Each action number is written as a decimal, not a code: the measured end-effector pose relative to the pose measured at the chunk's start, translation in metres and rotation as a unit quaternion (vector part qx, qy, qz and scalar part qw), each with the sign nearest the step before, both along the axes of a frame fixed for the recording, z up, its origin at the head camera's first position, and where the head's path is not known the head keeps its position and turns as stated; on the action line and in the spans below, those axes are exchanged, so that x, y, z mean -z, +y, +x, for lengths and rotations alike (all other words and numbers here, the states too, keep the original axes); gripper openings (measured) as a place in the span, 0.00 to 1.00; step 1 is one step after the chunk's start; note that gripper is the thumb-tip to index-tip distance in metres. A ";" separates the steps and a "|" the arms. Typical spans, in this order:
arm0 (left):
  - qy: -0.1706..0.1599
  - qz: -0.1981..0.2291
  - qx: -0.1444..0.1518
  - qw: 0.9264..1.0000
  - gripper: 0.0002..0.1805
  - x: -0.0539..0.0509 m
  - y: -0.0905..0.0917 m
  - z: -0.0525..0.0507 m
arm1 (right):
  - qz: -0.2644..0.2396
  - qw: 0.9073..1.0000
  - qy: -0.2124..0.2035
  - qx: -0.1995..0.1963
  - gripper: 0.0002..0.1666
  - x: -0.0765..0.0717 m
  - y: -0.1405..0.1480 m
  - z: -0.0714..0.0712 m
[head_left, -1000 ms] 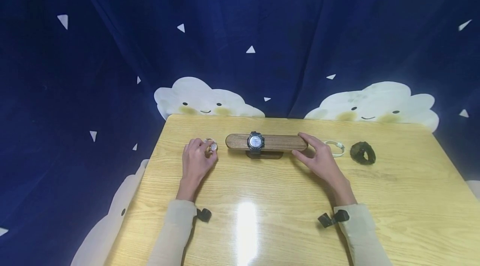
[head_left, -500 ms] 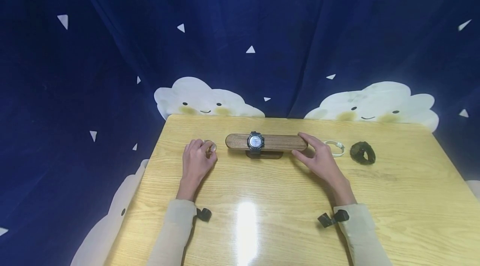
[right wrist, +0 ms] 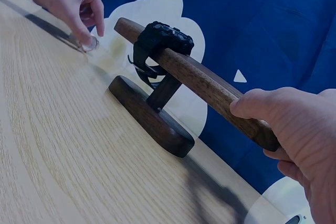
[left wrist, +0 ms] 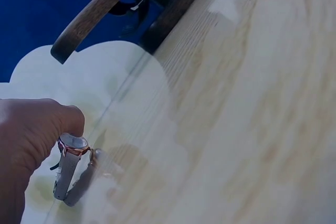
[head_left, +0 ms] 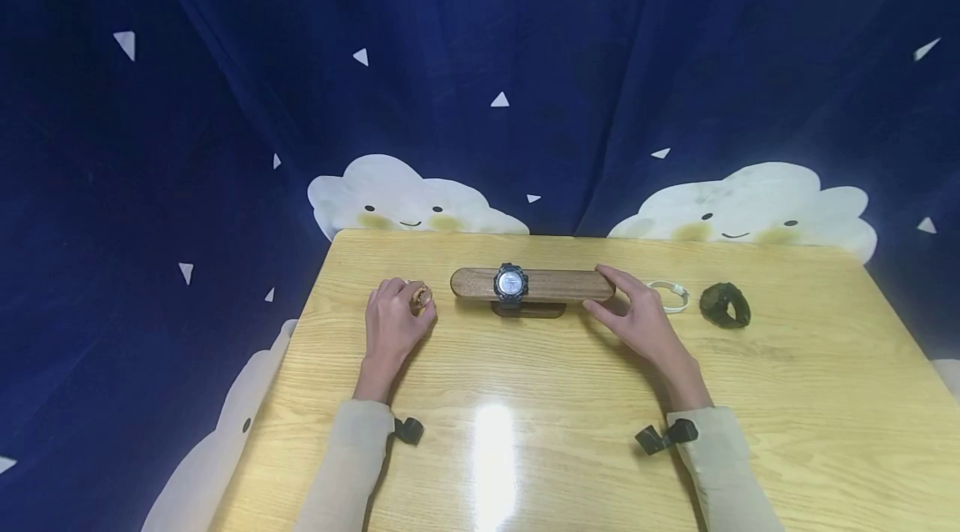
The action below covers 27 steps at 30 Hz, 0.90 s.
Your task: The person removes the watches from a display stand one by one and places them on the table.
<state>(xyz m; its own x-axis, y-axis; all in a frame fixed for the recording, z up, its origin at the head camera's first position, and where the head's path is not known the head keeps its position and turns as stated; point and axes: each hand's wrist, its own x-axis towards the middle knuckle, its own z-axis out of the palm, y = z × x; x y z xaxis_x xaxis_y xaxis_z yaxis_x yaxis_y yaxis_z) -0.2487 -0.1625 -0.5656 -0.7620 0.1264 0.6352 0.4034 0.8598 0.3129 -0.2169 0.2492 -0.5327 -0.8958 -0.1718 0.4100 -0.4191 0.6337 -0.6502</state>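
My left hand (head_left: 392, 322) pinches a small watch (head_left: 422, 297) at the tabletop, left of the wooden stand. In the left wrist view the small watch (left wrist: 74, 142) has a rose-gold case and a light grey strap, with the thumb and fingers partly out of sight. The wooden stand (head_left: 566, 285) carries a black watch (head_left: 511, 283) around its bar, left of the middle. At the bar's right end, my right hand (head_left: 647, 322) grips it between thumb and fingers, as the right wrist view shows of the wooden bar (right wrist: 210, 86) too.
Right of my right hand lie a white-banded watch (head_left: 672, 296) and a dark watch (head_left: 725, 306). The wooden table (head_left: 570, 432) ends at a blue curtain (head_left: 465, 15) with clouds and triangles. Small black devices sit at both sleeve cuffs.
The small watch has turned in my left fingers, its face tilting from upward to sideways. My right hand and the stand stay where they were.
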 end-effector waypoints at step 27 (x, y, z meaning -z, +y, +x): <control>-0.069 0.135 0.119 0.981 0.25 -0.018 0.010 0.005 | 0.004 1.000 0.002 0.002 0.38 0.000 0.000 0.000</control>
